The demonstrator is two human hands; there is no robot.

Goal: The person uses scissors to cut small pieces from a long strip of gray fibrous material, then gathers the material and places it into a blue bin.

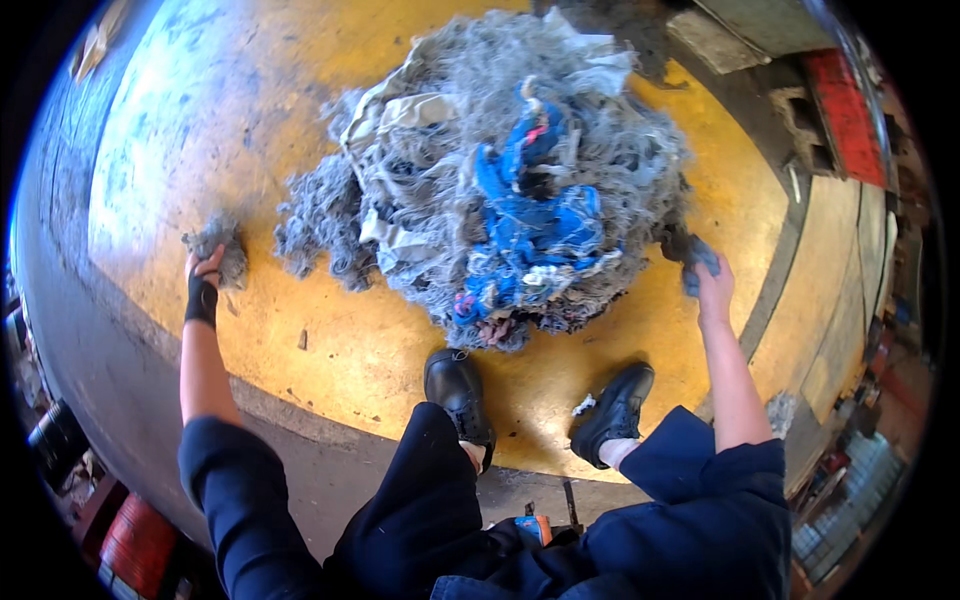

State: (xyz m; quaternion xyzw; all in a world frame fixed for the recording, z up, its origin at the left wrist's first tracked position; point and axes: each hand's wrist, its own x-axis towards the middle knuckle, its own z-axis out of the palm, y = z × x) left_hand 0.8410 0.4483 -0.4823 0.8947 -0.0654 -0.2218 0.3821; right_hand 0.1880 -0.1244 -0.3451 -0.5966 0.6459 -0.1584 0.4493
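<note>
A large heap of grey textile fibre waste [430, 190] lies on the yellow floor in front of my feet. Blue cloth scraps [545, 215] and pale cloth strips [418, 112] are tangled into it. Out to the left, my left hand [204, 275], with a dark wrap round the wrist, is closed on a tuft of grey fibre [228, 248], apart from the heap. On the heap's right side, my right hand [714, 290] grips a grey-blue clump of fibre [697, 262]. Dark strands run from that clump toward the heap.
My black shoes [612, 405] stand just below the heap. A red block-like object [848, 115] and a hollow concrete block [800, 125] sit at the far right, beside wooden boards [815, 290]. Red rolled material [138, 545] lies at the lower left.
</note>
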